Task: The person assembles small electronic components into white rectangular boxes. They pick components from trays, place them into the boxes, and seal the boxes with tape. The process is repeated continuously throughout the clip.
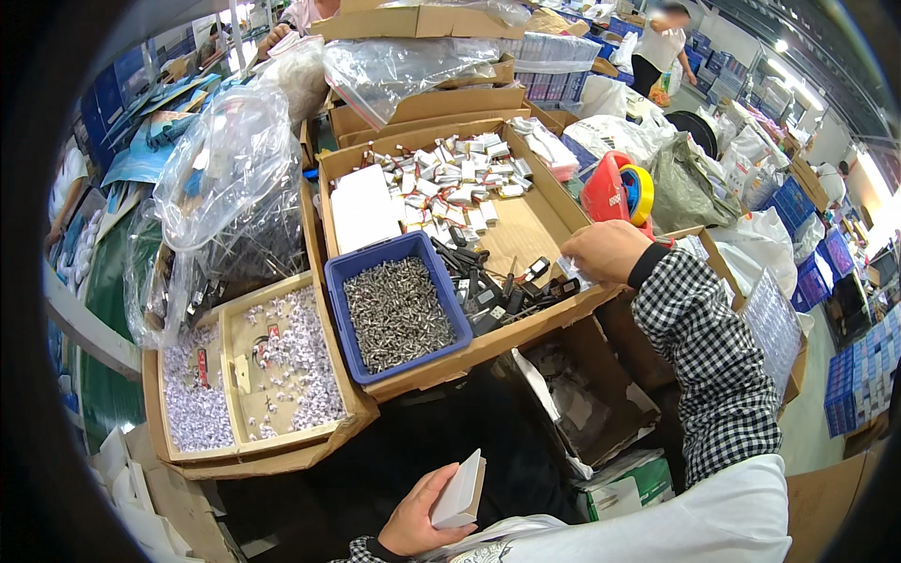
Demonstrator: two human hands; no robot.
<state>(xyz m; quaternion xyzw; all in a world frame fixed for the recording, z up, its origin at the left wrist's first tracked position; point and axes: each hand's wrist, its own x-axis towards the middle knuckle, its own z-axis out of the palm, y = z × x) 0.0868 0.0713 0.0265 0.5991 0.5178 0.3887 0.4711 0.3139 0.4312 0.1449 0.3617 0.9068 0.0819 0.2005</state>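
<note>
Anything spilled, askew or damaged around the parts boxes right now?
Nothing looks spilled. The blue bin of screws sits tilted in the big cardboard tray, and the box below has ragged, torn flaps.

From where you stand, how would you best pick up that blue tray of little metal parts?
Probably by its two short walls, both hands coming from above. The blue tray sits flat in the cardboard box, heaped with small metal parts, so it must stay level; its near wall sits close to the box edge, leaving little room for fingers.

Matt cardboard box (pixel 540 220), glossy blue plastic tray (pixel 349 319), shiny metal screws (pixel 397 314).
</note>
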